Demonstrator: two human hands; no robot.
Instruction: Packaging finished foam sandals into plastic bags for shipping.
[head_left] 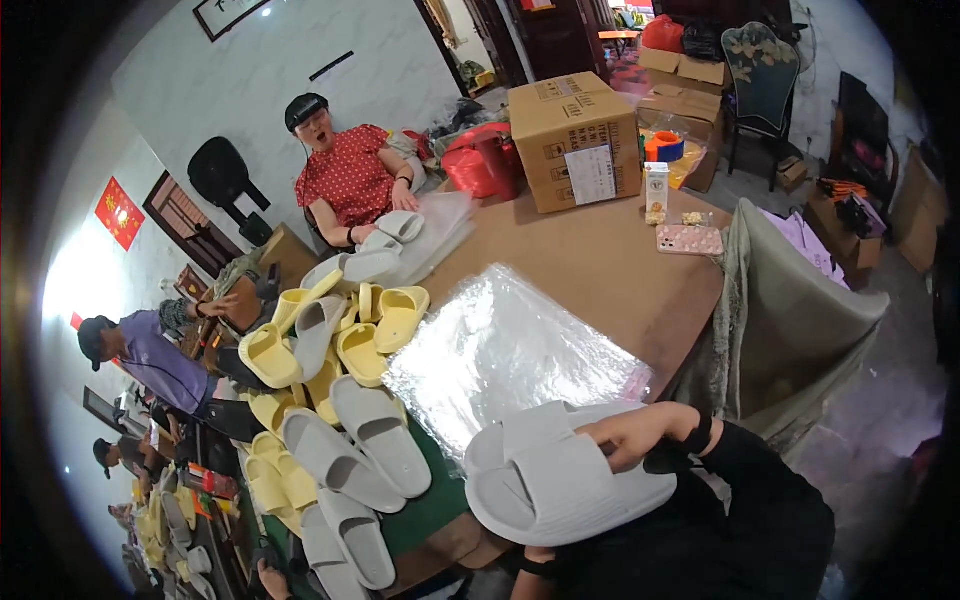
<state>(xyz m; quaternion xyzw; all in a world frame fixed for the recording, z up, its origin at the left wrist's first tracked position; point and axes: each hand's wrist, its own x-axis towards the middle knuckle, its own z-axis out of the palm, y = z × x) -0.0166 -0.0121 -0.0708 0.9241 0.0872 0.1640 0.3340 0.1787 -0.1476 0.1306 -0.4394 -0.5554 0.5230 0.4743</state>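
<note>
A pair of light grey slide slippers (pixel 560 475) is held together, one against the other, low in front of me. My right hand (pixel 640 432) is closed on their right part, fingers bent over the upper slipper's edge. Below the slippers shows the wrist of my left hand (pixel 540 556) with a dark band; its fingers are hidden behind them. Just beyond lies a stack of clear, shiny plastic bags (pixel 510 345) on the brown table (pixel 610 235). To the left are heaped yellow slippers (pixel 400 315) and more grey slippers (pixel 385 430), several of each.
A cardboard box (pixel 575 145), a red bag (pixel 480 165), a small carton (pixel 655 190) and a pink patterned phone (pixel 690 240) stand or lie at the far side. Across the table a person in red (pixel 350 170) handles grey slippers. A cloth-draped chair (pixel 800 320) is at right.
</note>
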